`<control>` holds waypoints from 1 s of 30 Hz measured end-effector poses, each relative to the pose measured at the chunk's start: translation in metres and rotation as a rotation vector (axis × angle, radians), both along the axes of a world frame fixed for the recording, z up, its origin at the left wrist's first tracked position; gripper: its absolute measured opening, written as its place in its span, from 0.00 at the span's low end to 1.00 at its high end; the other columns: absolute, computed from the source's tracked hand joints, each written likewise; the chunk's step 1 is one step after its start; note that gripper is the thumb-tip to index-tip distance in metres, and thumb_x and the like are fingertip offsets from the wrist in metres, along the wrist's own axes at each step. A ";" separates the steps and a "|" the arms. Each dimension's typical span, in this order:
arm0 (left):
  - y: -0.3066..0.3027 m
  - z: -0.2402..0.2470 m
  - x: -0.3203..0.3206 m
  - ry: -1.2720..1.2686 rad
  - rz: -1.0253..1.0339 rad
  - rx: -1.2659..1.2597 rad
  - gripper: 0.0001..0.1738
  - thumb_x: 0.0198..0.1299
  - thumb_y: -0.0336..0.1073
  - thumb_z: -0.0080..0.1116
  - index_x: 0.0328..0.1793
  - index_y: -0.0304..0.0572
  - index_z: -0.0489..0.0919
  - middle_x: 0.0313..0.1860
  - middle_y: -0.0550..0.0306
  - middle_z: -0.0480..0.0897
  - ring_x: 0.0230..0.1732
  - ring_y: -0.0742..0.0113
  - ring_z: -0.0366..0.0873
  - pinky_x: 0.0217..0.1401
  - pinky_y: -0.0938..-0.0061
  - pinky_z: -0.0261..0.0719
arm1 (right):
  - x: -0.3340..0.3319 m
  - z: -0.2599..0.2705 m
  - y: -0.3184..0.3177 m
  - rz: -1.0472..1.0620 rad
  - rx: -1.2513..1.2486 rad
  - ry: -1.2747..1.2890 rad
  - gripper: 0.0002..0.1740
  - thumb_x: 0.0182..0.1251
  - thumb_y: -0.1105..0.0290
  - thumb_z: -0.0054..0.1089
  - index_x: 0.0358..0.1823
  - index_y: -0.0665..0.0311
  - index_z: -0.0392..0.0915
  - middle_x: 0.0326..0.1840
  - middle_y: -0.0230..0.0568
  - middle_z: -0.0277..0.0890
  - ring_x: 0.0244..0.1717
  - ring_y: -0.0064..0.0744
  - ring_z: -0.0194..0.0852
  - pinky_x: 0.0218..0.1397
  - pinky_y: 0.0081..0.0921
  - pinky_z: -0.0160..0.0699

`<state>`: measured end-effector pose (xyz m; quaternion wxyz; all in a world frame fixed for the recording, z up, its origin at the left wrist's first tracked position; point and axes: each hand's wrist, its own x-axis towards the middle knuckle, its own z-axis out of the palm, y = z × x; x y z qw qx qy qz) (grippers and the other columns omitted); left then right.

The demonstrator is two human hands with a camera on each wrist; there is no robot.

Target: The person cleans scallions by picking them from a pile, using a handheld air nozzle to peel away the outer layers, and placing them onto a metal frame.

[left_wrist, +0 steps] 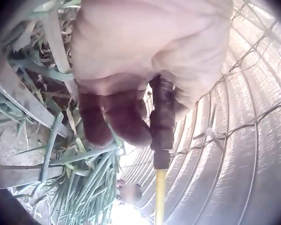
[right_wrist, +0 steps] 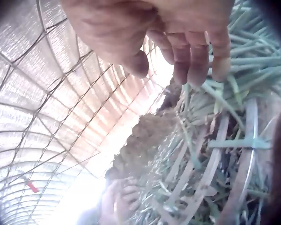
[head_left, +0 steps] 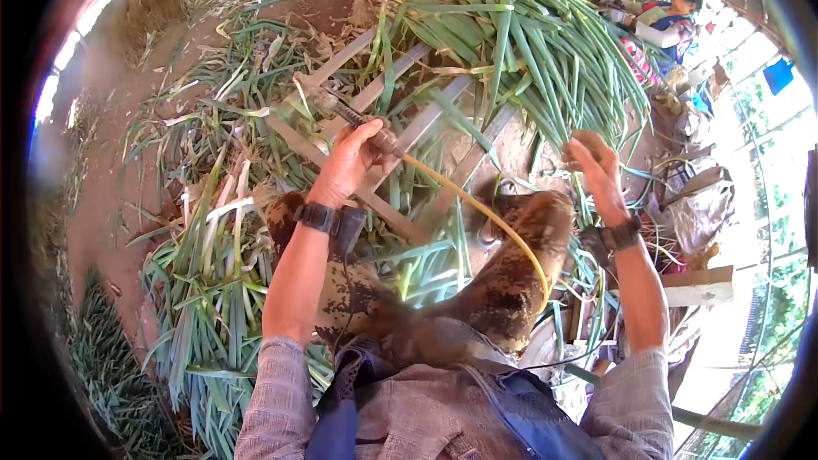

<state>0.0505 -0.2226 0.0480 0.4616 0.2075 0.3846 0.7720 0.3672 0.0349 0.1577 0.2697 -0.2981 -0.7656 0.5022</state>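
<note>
My left hand (head_left: 356, 153) grips a dark tool handle (head_left: 385, 141), from whose rear end a yellow hose (head_left: 477, 204) curves down over the lap. In the left wrist view, the fingers of the left hand (left_wrist: 126, 108) curl beside the dark handle (left_wrist: 162, 122), with the yellow hose (left_wrist: 160, 197) below it. My right hand (head_left: 596, 166) is raised over the leaf ends of a big pile of green onions (head_left: 520, 43), its fingers loosely bent. In the right wrist view, the right hand (right_wrist: 178, 47) holds nothing.
Metal bars of a rack (head_left: 426, 119) stand in front of the knees. More green onions (head_left: 213, 324) lie at left, with loose leaves scattered around. A wooden board (head_left: 699, 286) and plastic bags (head_left: 703, 196) are at right. Another person (head_left: 669, 30) sits at upper right.
</note>
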 end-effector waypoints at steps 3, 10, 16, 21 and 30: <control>-0.018 0.011 0.005 0.054 0.061 -0.095 0.12 0.71 0.41 0.56 0.49 0.39 0.80 0.36 0.54 0.85 0.34 0.65 0.82 0.26 0.67 0.82 | -0.028 -0.012 -0.023 0.145 -0.017 0.063 0.20 0.70 0.68 0.64 0.57 0.72 0.74 0.44 0.37 0.80 0.46 0.23 0.78 0.48 0.21 0.79; -0.042 0.057 0.021 0.101 0.094 -0.005 0.09 0.72 0.39 0.55 0.50 0.43 0.80 0.37 0.57 0.85 0.37 0.65 0.85 0.32 0.65 0.84 | -0.058 -0.015 -0.033 0.384 -0.034 -0.120 0.35 0.66 0.56 0.68 0.65 0.76 0.68 0.55 0.54 0.80 0.58 0.43 0.79 0.63 0.34 0.78; 0.042 0.132 0.077 0.484 -0.227 -0.115 0.17 0.68 0.43 0.60 0.53 0.37 0.78 0.45 0.57 0.83 0.43 0.70 0.83 0.46 0.73 0.83 | -0.095 0.023 -0.076 0.451 0.517 -0.106 0.59 0.52 0.53 0.79 0.76 0.73 0.51 0.71 0.67 0.62 0.69 0.57 0.68 0.72 0.47 0.70; 0.085 0.116 0.096 0.609 -0.300 -0.085 0.22 0.65 0.44 0.62 0.55 0.32 0.77 0.46 0.53 0.81 0.49 0.66 0.80 0.54 0.72 0.81 | -0.089 0.013 -0.062 0.340 0.406 0.009 0.61 0.43 0.64 0.80 0.76 0.73 0.49 0.70 0.63 0.63 0.73 0.54 0.62 0.76 0.46 0.64; 0.052 0.051 0.092 0.670 -0.520 -0.092 0.23 0.74 0.53 0.50 0.55 0.38 0.77 0.34 0.61 0.78 0.33 0.71 0.75 0.40 0.71 0.78 | -0.090 -0.033 -0.039 0.489 -0.003 -0.242 0.22 0.58 0.71 0.62 0.53 0.74 0.74 0.31 0.40 0.77 0.31 0.27 0.76 0.33 0.27 0.74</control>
